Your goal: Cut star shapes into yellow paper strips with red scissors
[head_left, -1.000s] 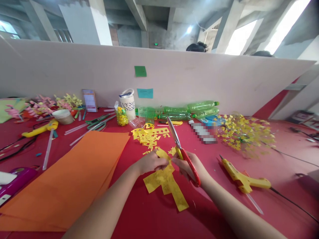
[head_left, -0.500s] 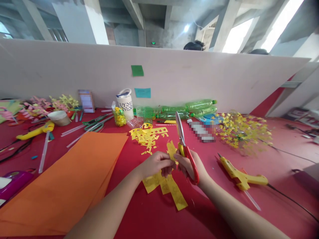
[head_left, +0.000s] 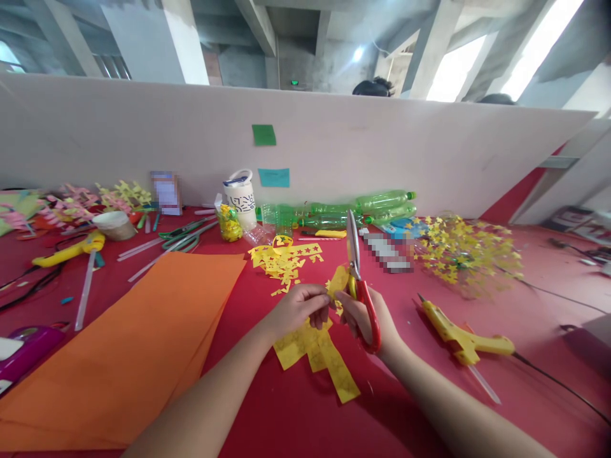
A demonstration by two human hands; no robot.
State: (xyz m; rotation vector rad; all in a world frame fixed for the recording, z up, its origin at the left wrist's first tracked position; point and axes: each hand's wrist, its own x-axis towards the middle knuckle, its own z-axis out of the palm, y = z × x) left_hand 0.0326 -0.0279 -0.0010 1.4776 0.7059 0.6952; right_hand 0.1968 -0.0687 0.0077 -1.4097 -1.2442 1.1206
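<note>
My right hand (head_left: pixel 365 318) is closed around red-handled scissors (head_left: pixel 353 251), whose blades point up and away from me. Its thumb and fingertips also touch a small yellow paper piece (head_left: pixel 338 280). My left hand (head_left: pixel 308 305) pinches the left edge of that same piece, its fingers bent together. Star-like cut edges show on the paper beside the fingertips. Below the hands, several yellow paper strips (head_left: pixel 338 372) with faint drawn lines lie overlapped on the red table (head_left: pixel 267 407). Beyond my left hand is a heap of yellow star cut-outs and scraps (head_left: pixel 281 261).
Orange sheets (head_left: pixel 143 337) lie at left. A yellow glue gun (head_left: pixel 458 334) with a cord rests at right, near a yellow star bouquet (head_left: pixel 463 251). Green plastic bottles (head_left: pixel 334 216) and a white cup (head_left: pixel 241 200) stand by the white partition (head_left: pixel 191 140).
The scissors have tilted slightly to the right. The small yellow piece has turned and shifted right, and my left hand's fingers have drawn back a little to the left.
</note>
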